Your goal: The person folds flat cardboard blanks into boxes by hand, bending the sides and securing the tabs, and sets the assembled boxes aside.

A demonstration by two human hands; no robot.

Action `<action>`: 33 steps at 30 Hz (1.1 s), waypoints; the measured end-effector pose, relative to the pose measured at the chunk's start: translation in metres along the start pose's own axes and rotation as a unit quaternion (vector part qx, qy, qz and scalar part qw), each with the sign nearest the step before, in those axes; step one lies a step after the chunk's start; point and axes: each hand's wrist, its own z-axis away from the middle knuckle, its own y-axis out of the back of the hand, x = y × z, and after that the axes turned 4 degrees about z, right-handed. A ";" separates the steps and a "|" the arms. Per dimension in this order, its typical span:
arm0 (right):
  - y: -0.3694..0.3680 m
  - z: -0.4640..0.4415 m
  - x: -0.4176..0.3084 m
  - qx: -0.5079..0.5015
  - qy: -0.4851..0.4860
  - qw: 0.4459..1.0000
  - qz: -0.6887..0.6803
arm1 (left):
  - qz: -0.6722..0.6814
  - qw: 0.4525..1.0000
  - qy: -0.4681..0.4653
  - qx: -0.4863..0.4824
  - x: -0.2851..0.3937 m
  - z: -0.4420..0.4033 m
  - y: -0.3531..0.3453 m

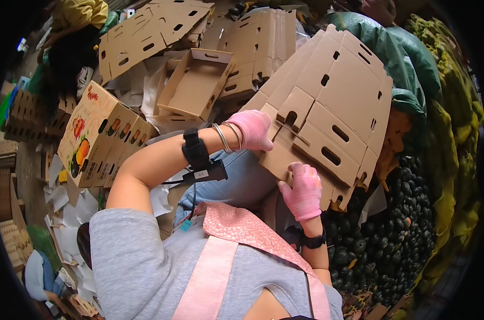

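Observation:
A flat, die-cut cardboard box blank (354, 114) with handle slots lies in front of me on other brown sheets, and one part of it is folded up near my hands. My left hand (251, 130), in a pink glove, is closed at the blank's left edge, its fingertips out of sight. Lower and to the right, my right hand (301, 192), also gloved in pink, has its thumb and curled fingers at the near edge of the cardboard. Its fingertips overlap the board, and their undersides are hidden.
A formed open cardboard box (196, 88) and a stack of flat blanks (260, 48) stand beyond my left hand. A printed carton (103, 136) sits at the left. Dark green fruit (383, 250) is heaped at the right, beside green sacks (412, 58). Other people are at the left.

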 end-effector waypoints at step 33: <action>0.037 -0.030 0.182 0.131 -0.253 0.818 -0.499 | 0.486 0.845 -0.221 0.035 -0.055 -0.081 0.006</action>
